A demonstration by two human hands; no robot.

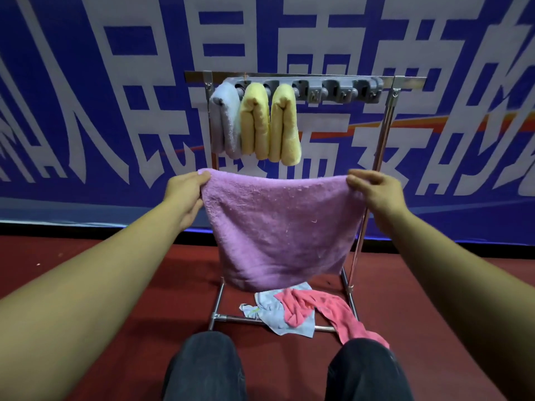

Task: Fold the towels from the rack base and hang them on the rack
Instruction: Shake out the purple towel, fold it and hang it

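Item one: our left hand [185, 189], fingers curled, pinches the upper left corner of a lilac terry-cloth towel [278, 227]. Item two: our right hand [373, 190], fingers likewise curled, pinches the upper right corner. The towel hangs spread between them in front of the steel tube rack [385, 134], its top edge running left to right and sagging slightly, its body dropping toward the floor. On the rack's grey clip bar [333, 88] hang three folded towels side by side: one pale grey-blue towel [224, 123], two yellow towels [254, 123] [285, 125]. On the rack base lie a crumpled light blue cloth [275, 314] and a pink cloth [318, 311], touching.
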